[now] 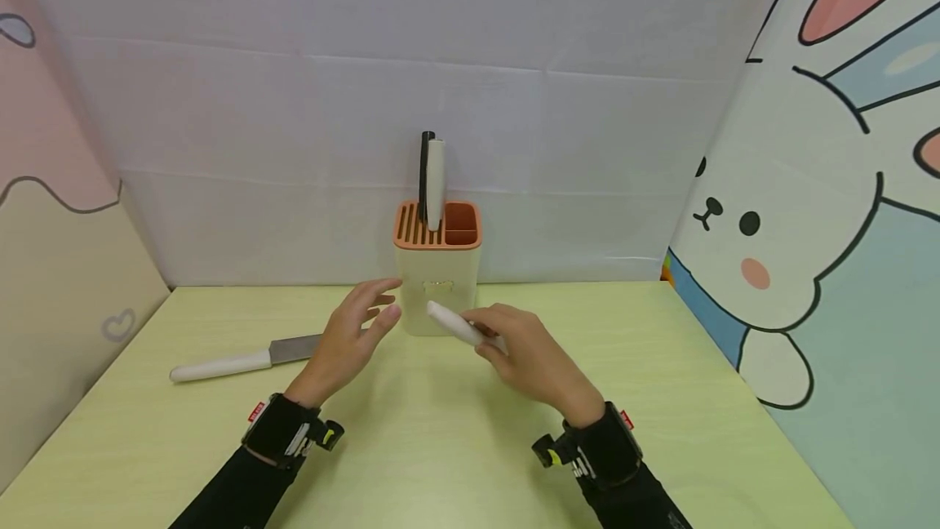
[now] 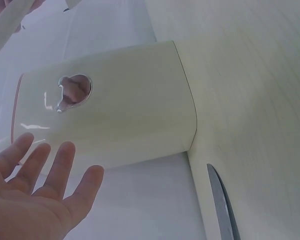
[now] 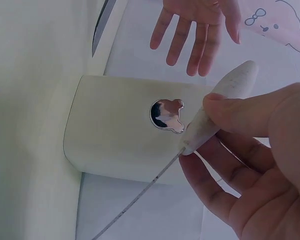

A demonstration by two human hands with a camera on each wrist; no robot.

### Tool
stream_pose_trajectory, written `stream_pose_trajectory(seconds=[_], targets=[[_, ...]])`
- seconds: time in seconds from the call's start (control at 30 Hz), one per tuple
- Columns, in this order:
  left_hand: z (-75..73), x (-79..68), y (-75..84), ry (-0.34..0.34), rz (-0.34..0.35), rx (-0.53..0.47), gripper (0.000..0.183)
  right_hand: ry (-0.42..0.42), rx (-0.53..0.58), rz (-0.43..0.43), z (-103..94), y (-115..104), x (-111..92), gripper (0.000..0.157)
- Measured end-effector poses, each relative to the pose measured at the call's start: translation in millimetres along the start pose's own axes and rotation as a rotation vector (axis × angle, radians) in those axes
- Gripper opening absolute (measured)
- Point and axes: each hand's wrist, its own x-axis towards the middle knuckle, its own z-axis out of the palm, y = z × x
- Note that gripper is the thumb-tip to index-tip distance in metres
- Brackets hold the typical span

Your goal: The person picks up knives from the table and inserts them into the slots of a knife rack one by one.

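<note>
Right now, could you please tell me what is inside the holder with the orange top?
A black handle and a white handle rise from slots in the holder; whatever lies below is covered. Nothing sticks up from the divided compartment, but its bottom cannot be seen.

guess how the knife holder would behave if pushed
The holder might tip if pushed near the top, being taller than wide. Its glossy highlights suggest a slippery surface. It's probably stiff, given its crisp, undented shape.
</note>
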Motion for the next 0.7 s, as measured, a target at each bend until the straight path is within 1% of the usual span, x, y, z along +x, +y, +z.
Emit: stream_pose_trajectory(seconds=[0.2,0.33,0.57,0.7], targets=[[0.4,-0.1,0.6,0.0,-0.007,0.005,0.045,0.028,0.041,0.016,-5.2,-4,0,0.043],[0.1,-0.3,1.5,-0.001,-0.015,0.008,0.045,0.057,0.045,0.019,-6.5,-5,0,0.045],[1.7,-0.6,4.7,-0.012,-0.009,-0.022,0.045,0.13,0.061,-0.027,-8.8,-5,2,0.047],[2.3,-0.1,7.9,-0.008,-0.009,-0.038,0.045,0.182,0.075,-0.024,-11.3,-8,2,0.05]])
